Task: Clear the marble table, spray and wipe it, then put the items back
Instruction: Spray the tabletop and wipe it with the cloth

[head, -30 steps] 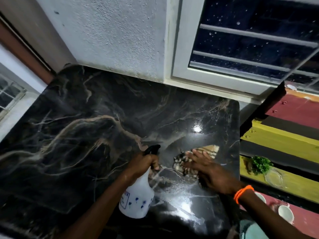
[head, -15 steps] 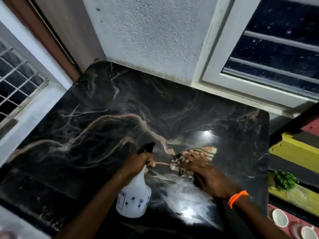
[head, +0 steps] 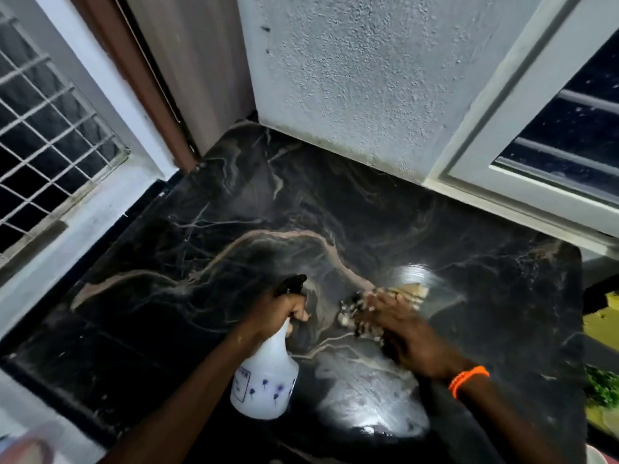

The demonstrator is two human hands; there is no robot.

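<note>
The left hand is wrapped tight around the neck of a white spray bottle, finger near the dark trigger head, nozzle pointing toward the far side of the bench. The bottle hangs tilted, its base toward the near edge; whether it touches the marble cannot be told. The right hand lies flat, fingers spread, pressing a patterned cloth against the bench near the middle, toward the right edge. It is blurred with motion. The cloth's long axis runs roughly left to right, with a pale striped end poking out beyond the fingertips toward the far right.

The cloth lies just to the right of the nozzle, and the two hands are close but apart. A wet, smeared patch shines between the right forearm and the near edge, so wiping looks to be under way on that side. The far left corner and the whole left half show no such sheen and seem not yet done; the left hand, with the bottle, is nearer that ground, and nothing stands on the marble to block a sweep that way. An orange wristband sits on the right wrist. Off the right edge, some greenery is visible on a yellow surface.
</note>
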